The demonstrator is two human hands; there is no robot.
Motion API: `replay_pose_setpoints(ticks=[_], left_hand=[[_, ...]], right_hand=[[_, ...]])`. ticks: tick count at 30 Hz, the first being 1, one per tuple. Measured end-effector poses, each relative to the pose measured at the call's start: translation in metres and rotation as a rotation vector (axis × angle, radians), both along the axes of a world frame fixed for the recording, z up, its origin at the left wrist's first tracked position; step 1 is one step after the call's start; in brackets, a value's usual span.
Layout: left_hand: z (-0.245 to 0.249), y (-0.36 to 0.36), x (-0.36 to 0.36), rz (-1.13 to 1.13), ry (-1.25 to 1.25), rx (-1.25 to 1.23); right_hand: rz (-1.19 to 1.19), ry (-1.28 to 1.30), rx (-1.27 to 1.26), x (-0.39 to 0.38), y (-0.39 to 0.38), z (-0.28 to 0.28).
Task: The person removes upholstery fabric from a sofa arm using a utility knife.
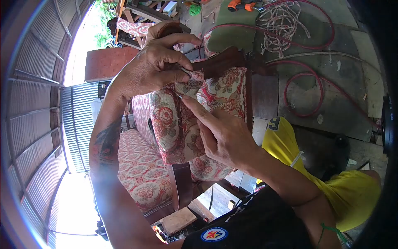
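A sofa armrest wrapped in floral upholstery fabric (165,137) fills the middle of the head view. My left hand (159,62) is above it, thumb and index finger pinching a raised edge of the floral fabric at the top; a small dark bit shows between the fingertips. My right hand (226,135) lies against the front of the armrest, index finger stretched to the fabric seam and the other fingers curled under. A tiny shiny metal tip (179,96) shows at that fingertip; its kind is too small to tell. My right thumb is hidden.
The floral sofa seat (143,166) lies left of the armrest, with brown wooden trim (180,186). On the plank floor are a red hose (286,93), a bundle of rope (280,27) and an orange power tool (242,6). Corrugated metal walls (76,124) stand at left.
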State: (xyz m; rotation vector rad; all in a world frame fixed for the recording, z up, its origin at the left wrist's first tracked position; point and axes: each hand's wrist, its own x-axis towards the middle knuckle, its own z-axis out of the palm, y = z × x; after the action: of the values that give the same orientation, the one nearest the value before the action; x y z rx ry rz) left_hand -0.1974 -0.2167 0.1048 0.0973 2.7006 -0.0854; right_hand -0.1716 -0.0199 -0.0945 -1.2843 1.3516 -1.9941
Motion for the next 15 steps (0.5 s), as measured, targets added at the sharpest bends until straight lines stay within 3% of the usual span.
replay_pose_setpoints(ticks=[15], left_hand=[[-0.001, 0.003, 0.002, 0.027, 0.015, 0.007]], right_hand=[[0.04, 0.042, 0.002, -0.007, 0.0, -0.003]])
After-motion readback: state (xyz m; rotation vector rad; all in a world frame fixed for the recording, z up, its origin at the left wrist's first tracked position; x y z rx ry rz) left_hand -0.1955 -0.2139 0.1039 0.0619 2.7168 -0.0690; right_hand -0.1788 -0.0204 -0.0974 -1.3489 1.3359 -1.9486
